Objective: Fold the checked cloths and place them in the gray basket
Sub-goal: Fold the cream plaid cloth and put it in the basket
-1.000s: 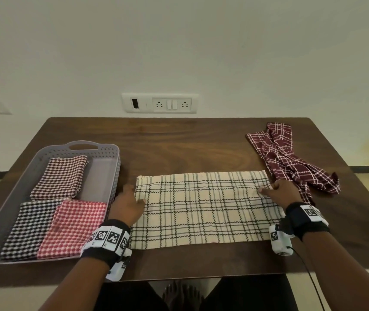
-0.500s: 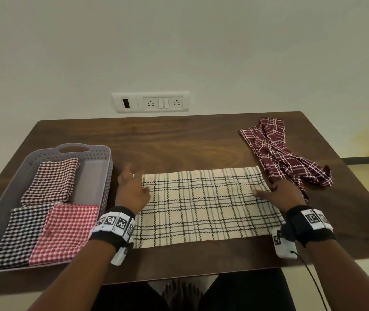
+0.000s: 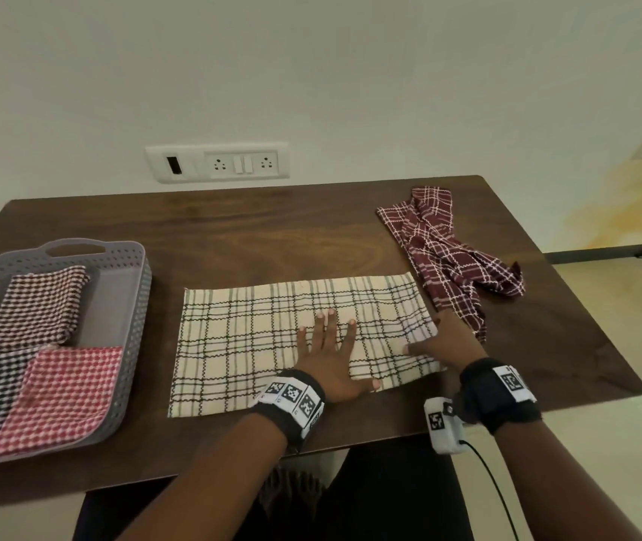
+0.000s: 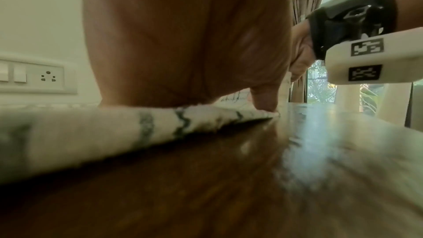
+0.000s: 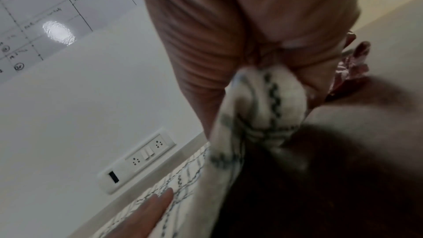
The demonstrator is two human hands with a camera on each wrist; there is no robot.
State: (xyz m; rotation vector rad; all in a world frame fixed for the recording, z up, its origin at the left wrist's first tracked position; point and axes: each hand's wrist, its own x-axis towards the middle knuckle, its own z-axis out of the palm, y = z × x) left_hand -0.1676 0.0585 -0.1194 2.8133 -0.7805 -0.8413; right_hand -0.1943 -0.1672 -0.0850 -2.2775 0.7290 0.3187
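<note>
Now hands (image 3: 386, 355) on cloth (image 3: 241, 345) (cream)

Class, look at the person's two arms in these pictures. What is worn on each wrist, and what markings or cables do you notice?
Both forearms are bare, with no sleeves. The left hand has a black wrist strap carrying a white band printed with black-and-white square codes. The right hand has a similar black strap with one white code tag, plus a white box with code markings below the wrist; a thin black cable runs from it.
</note>
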